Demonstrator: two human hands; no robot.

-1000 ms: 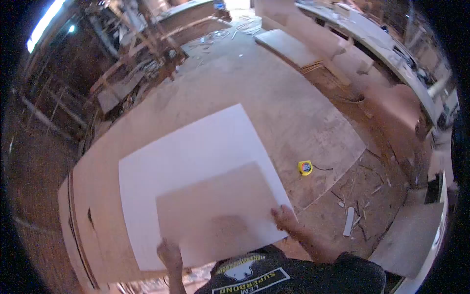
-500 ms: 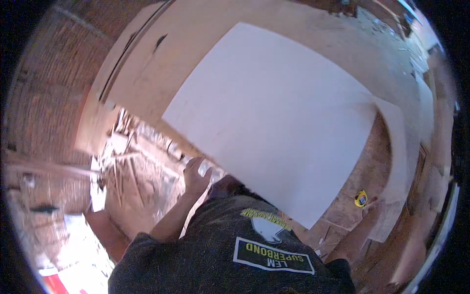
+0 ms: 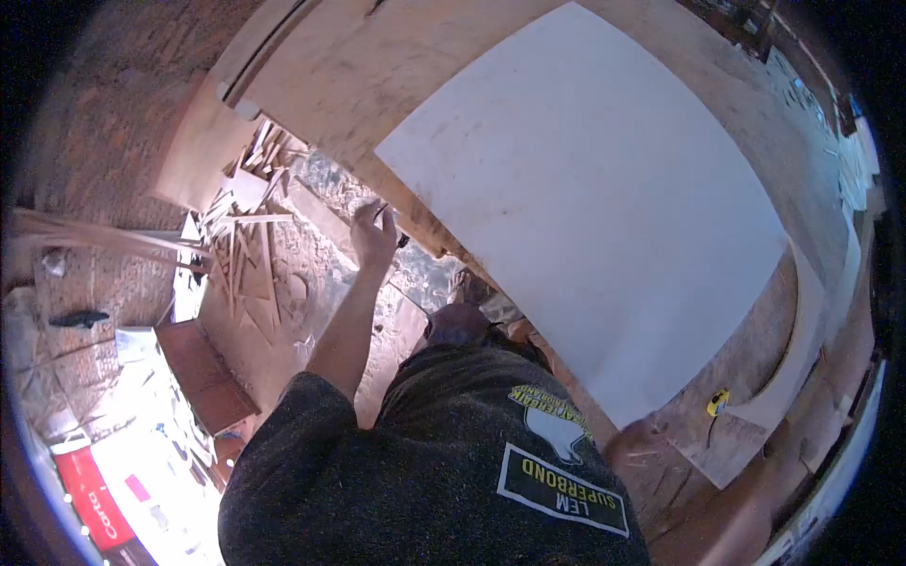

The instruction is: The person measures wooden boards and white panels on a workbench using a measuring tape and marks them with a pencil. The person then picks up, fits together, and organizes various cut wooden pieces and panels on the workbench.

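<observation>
A large white sheet [image 3: 585, 189] lies across a wooden work surface [image 3: 415, 66] in front of me. Beside the work surface's near edge, left of the sheet, my left hand [image 3: 374, 234] is raised with its fingers curled. Something thin and dark shows between those fingers, too small to name. My right hand [image 3: 634, 445] is at the sheet's lower corner, dim and blurred, so its fingers cannot be made out. To the right of that hand lies a yellow tape measure [image 3: 718, 403], close to a curved pale offcut [image 3: 788, 373].
Thin wood strips [image 3: 250, 255] and scraps lie heaped on the dusty floor at left. A brown wooden box-like piece [image 3: 203, 373] stands below them. A red package [image 3: 92, 495] is at the lower left. A long bar [image 3: 113, 241] juts in from the left.
My view has shifted, and the sheet now appears higher and farther right. My right hand has gone from beside the tape measure to the sheet's lower corner. My left hand has lifted with fingers more curled.
</observation>
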